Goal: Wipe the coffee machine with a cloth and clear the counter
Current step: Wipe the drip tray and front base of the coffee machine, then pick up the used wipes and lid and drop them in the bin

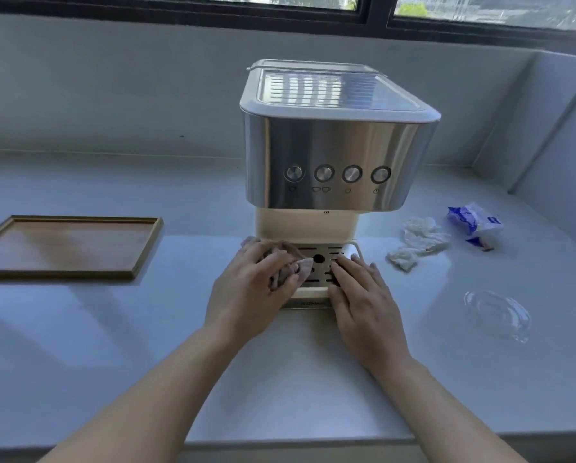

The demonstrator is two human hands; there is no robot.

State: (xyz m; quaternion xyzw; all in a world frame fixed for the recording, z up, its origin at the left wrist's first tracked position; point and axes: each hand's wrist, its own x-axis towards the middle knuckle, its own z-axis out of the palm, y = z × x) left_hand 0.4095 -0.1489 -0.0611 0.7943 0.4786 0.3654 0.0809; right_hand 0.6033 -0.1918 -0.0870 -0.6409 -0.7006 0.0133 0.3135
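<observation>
A steel and cream coffee machine [336,155] stands on the white counter [280,379], with several round buttons on its front. Its slotted drip tray [323,253] sits at the base. My left hand [250,289] presses a crumpled pinkish-grey cloth [291,262] onto the left part of the drip tray. My right hand [363,295] lies flat, fingers spread, on the tray's right front corner and holds nothing.
A wooden tray [143,248] lies on the counter to the left. Right of the machine are crumpled white tissues [417,242], a blue and white packet [473,225] and a clear plastic wrapper [497,312]. A wall and window run behind.
</observation>
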